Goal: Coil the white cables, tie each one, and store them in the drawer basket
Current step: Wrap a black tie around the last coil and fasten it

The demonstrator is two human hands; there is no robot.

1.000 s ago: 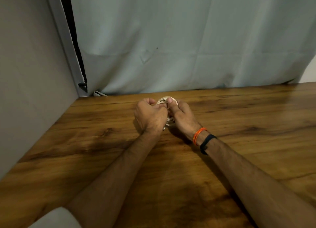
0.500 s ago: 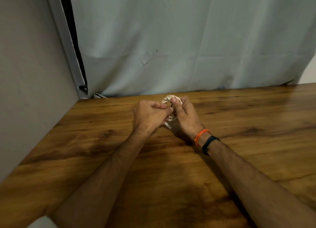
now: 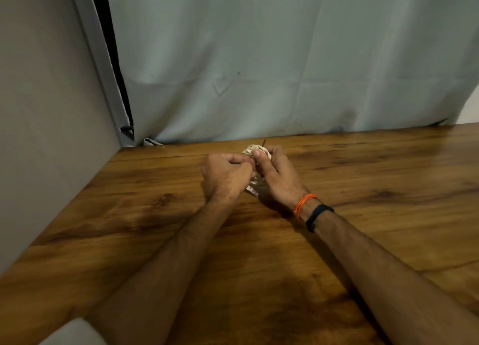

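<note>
White coiled cable (image 3: 255, 150) is held near the tabletop's (image 3: 363, 215) far edge, right hand (image 3: 278, 181) gripping it, left hand (image 3: 228, 175) fingers pinching at it.

Glossy wood-grain table (image 3: 363, 189), matt creased cloth curtain (image 3: 285, 72).

A plain indoor recording corner: a wood-grain worktop (image 3: 363, 215) against a bare wall (image 3: 39, 111) at left, a pale curtain (image 3: 285, 59) hung at the far side.
</note>
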